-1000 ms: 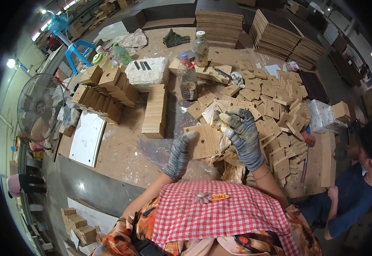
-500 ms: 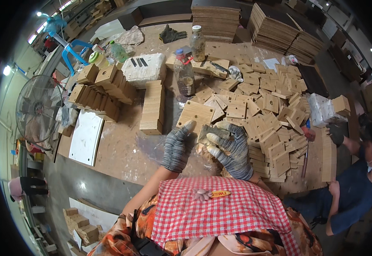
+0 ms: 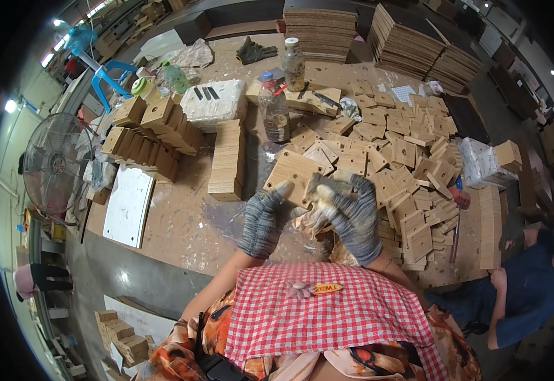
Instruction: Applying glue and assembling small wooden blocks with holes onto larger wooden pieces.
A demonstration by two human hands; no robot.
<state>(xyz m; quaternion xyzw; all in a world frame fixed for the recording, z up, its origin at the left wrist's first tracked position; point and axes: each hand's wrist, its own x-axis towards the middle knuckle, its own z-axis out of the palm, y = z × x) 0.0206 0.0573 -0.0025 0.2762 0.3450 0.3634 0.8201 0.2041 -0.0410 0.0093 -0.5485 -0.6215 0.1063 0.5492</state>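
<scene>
My left hand (image 3: 262,222), in a grey knitted glove with pale fingertips, grips a square wooden panel (image 3: 293,173) with drilled holes by its near left corner. My right hand (image 3: 357,221), gloved alike, is closed at the panel's right edge around a grey-brown, cloth-like pad (image 3: 329,183). Whether the pad is a rag or an abrasive is unclear. Under the hands lies a crumpled tan wrapping (image 3: 310,222), partly hidden. To the right spreads a heap of similar drilled wooden panels (image 3: 404,174). Left of the held panel stands a neat row of panels (image 3: 227,160).
Stacked panels (image 3: 162,120) and a white wrapped block (image 3: 215,105) occupy the left side. Two bottles (image 3: 274,114) stand beyond the held panel. A red-handled tool (image 3: 459,200) lies at the right. A co-worker in dark blue (image 3: 528,289) stands at the right edge; a fan (image 3: 58,164) is far left.
My right hand has brought the pad against the panel's right edge, its fingers closing more tightly. The panel has tilted slightly in my left hand. The co-worker at the right has shifted.
</scene>
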